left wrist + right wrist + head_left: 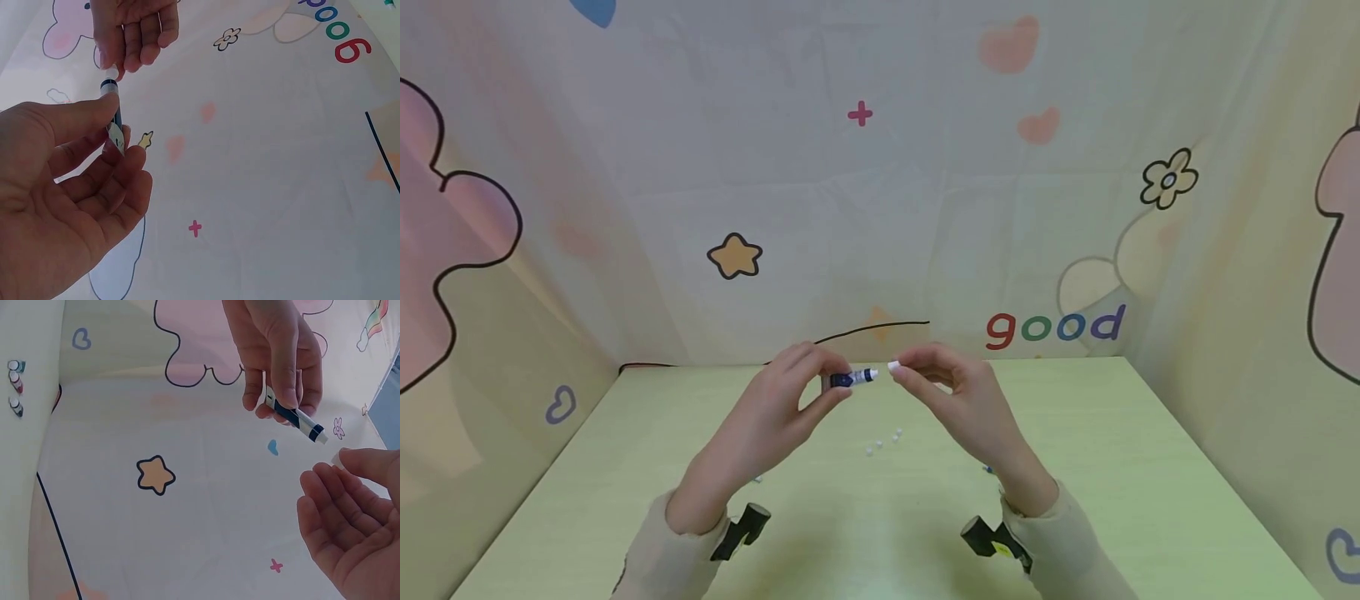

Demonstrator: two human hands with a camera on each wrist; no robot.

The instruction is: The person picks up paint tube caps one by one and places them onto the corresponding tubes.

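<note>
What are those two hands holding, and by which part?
The left hand pinches a small tube by its body, leaving its white tip free. The right hand pinches a white cap by the end farther from the tube.

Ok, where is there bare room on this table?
The table is bare right of the right sleeve, to its edge, and likewise left of the left sleeve. Crowded: mid-table, where small white pieces lie; beside both wrists, where small items peek out; and above, where the left hand holds a tube, the right hand a cap.
</note>
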